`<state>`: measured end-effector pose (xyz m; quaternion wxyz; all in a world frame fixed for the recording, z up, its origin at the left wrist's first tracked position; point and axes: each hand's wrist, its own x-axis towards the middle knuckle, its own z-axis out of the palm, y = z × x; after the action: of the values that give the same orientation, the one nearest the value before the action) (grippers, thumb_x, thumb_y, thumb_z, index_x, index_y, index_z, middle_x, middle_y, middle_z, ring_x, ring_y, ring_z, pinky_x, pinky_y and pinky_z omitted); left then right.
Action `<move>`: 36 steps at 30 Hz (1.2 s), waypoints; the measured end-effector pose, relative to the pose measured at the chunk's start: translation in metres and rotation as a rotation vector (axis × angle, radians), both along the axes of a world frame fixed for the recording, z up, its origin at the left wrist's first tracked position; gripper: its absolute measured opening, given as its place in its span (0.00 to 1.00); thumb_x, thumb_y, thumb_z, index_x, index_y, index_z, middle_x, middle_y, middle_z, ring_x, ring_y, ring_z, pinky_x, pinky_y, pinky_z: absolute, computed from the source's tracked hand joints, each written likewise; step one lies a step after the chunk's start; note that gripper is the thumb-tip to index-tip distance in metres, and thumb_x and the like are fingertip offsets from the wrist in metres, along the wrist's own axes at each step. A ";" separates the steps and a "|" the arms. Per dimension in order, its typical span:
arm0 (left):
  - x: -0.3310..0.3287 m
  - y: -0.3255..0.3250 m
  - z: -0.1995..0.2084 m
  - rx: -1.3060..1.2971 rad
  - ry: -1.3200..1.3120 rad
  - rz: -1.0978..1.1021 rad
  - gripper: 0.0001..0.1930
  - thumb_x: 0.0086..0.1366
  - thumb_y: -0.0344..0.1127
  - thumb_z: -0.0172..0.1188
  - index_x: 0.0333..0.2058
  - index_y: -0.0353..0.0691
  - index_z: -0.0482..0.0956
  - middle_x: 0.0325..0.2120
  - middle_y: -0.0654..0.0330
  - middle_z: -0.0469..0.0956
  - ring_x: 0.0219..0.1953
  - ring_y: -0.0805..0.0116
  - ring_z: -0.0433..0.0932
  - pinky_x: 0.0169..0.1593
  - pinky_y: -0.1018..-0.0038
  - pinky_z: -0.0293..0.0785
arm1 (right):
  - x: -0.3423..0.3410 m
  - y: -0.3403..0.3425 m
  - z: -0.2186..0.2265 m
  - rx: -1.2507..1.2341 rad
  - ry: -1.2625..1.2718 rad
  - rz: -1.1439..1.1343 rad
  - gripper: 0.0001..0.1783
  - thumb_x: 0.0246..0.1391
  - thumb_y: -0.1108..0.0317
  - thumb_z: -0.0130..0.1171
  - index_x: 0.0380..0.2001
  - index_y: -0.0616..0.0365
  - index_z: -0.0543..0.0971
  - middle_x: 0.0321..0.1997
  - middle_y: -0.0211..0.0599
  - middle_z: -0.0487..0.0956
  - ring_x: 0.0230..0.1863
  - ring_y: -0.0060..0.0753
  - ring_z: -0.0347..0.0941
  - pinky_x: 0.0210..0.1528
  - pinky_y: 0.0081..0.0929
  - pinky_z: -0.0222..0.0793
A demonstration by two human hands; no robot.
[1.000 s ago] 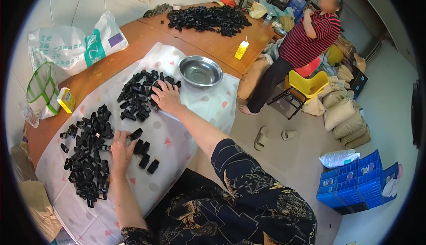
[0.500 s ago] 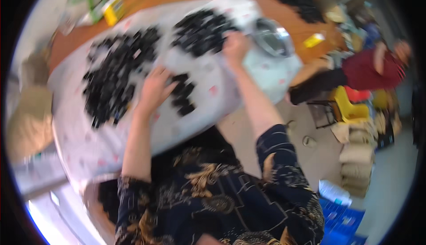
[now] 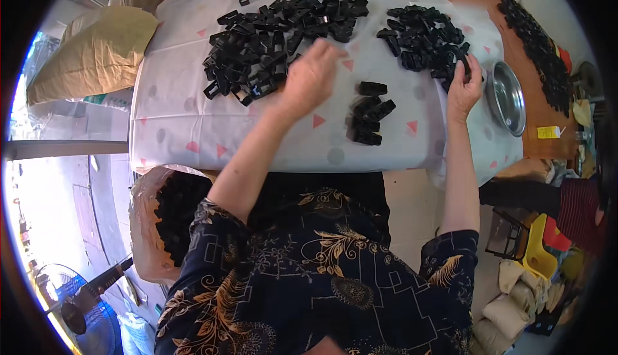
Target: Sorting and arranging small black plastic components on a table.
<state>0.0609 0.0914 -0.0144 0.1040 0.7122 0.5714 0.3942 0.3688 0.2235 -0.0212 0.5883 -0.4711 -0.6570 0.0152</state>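
Note:
Small black plastic parts lie on the white patterned tablecloth (image 3: 168, 107) in a large left pile (image 3: 261, 52), a smaller right pile (image 3: 421, 33) and a short row of several parts (image 3: 368, 123) between them, nearer to me. My left hand (image 3: 312, 79), smeared by motion, is over the near right edge of the large pile; what its fingers do is unclear. At the near right edge of the smaller pile, my right hand (image 3: 465, 91) has its thumb and fingers closed about a black plastic part, partly hidden by them.
A metal bowl (image 3: 508, 101) sits right of my right hand. More black parts (image 3: 537, 52) and a yellow box (image 3: 548, 132) lie on the brown table. Left are a brown sack (image 3: 96, 56) and a fan (image 3: 77, 313). An open bag (image 3: 143, 213) of black pieces stands below the table edge.
The whole view has turned and sharpened. My left hand has gone from beside the short row to the large pile's edge. My right hand is still at the smaller pile.

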 end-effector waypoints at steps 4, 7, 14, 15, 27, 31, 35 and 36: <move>-0.032 0.020 0.016 0.093 0.364 0.128 0.15 0.57 0.23 0.54 0.42 0.45 0.79 0.41 0.56 0.72 0.45 0.56 0.75 0.44 0.62 0.75 | -0.029 -0.043 0.022 -0.248 -0.029 0.439 0.13 0.60 0.75 0.59 0.48 0.63 0.78 0.44 0.34 0.78 0.44 0.26 0.75 0.48 0.20 0.70; -0.032 0.030 0.012 0.091 0.543 0.044 0.13 0.54 0.24 0.58 0.39 0.44 0.78 0.40 0.56 0.71 0.47 0.55 0.73 0.46 0.61 0.74 | -0.028 -0.062 0.019 -0.359 -0.246 0.607 0.13 0.59 0.76 0.59 0.48 0.63 0.78 0.44 0.36 0.77 0.44 0.28 0.75 0.48 0.21 0.70; 0.021 0.037 0.009 0.101 0.468 -0.010 0.10 0.52 0.28 0.62 0.36 0.42 0.77 0.37 0.58 0.74 0.45 0.57 0.74 0.45 0.63 0.75 | -0.021 -0.076 0.026 -0.485 -0.426 0.587 0.21 0.54 0.78 0.61 0.53 0.60 0.76 0.48 0.42 0.75 0.48 0.42 0.74 0.52 0.28 0.69; 0.031 0.039 0.009 0.111 0.410 -0.027 0.10 0.53 0.28 0.62 0.35 0.42 0.76 0.36 0.58 0.75 0.44 0.57 0.75 0.45 0.63 0.75 | -0.022 -0.075 0.028 -0.448 -0.463 0.573 0.25 0.53 0.79 0.62 0.55 0.59 0.75 0.49 0.42 0.75 0.49 0.43 0.74 0.53 0.28 0.69; 0.031 0.039 0.001 -0.127 0.178 -0.071 0.21 0.57 0.39 0.67 0.49 0.44 0.74 0.44 0.59 0.74 0.52 0.57 0.74 0.54 0.63 0.72 | -0.015 -0.070 0.032 -0.709 -0.226 0.561 0.23 0.56 0.78 0.62 0.56 0.56 0.76 0.43 0.28 0.76 0.37 0.20 0.70 0.42 0.19 0.68; 0.033 0.038 0.002 -0.196 0.165 -0.071 0.18 0.57 0.39 0.67 0.46 0.44 0.77 0.43 0.60 0.74 0.51 0.57 0.74 0.54 0.64 0.72 | -0.012 -0.062 0.034 -0.703 -0.378 0.601 0.20 0.55 0.77 0.63 0.52 0.58 0.76 0.42 0.31 0.77 0.38 0.24 0.72 0.41 0.20 0.69; 0.034 0.038 0.000 -0.168 0.139 -0.077 0.16 0.57 0.41 0.67 0.42 0.44 0.78 0.42 0.61 0.74 0.51 0.58 0.75 0.54 0.63 0.73 | -0.014 -0.069 0.035 -0.572 -0.509 0.610 0.14 0.54 0.77 0.63 0.45 0.62 0.75 0.42 0.37 0.77 0.40 0.34 0.76 0.42 0.26 0.72; 0.035 0.037 0.003 -0.175 0.151 -0.079 0.16 0.57 0.42 0.67 0.42 0.43 0.78 0.42 0.61 0.74 0.51 0.58 0.75 0.54 0.62 0.73 | -0.015 -0.073 0.037 -0.576 -0.513 0.611 0.14 0.54 0.77 0.63 0.45 0.62 0.75 0.42 0.37 0.77 0.40 0.34 0.76 0.42 0.26 0.72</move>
<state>0.0954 0.1284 -0.0118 0.1379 0.7501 0.5812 0.2839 0.3534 0.1505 0.0160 0.2219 -0.3889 -0.8580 0.2517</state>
